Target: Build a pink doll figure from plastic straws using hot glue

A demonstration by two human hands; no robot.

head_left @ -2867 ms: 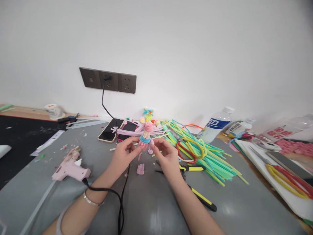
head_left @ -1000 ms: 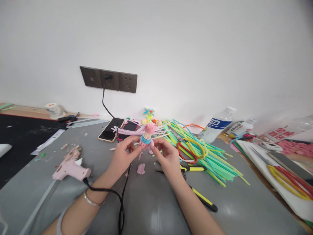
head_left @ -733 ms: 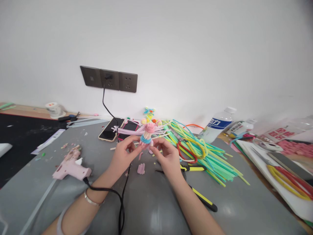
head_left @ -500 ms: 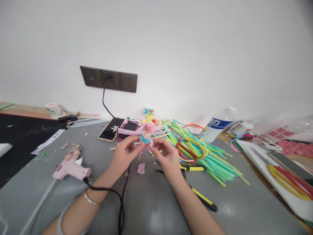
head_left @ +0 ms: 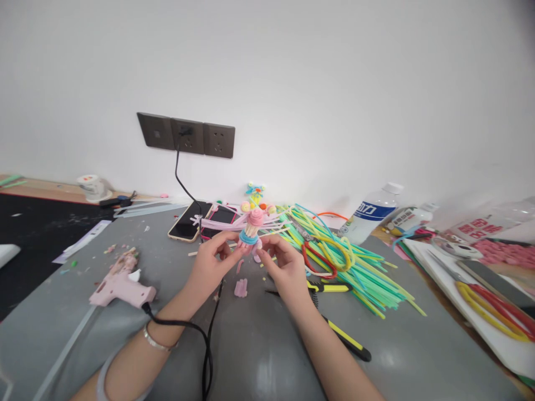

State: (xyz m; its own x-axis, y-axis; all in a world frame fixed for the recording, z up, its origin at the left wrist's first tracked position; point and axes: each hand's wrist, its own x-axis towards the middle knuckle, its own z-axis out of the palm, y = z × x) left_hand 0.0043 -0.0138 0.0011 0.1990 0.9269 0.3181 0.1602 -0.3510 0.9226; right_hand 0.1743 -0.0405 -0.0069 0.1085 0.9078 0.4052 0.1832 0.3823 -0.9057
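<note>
- Spreading widest, the gray table [head_left: 259,345] leaves you open room front-center.
- One bottle [head_left: 371,211] bears a blue label, its characters unclear.
- Two phones [head_left: 184,227] lie side by side.
- Your left hand [head_left: 213,264] and right hand [head_left: 286,268] pinch one pink-topped figure [head_left: 253,227] low down, above mid-table.

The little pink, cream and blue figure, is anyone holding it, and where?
Yes: the left hand and right hand hold the figure by its lower end, near the blue band.
</note>
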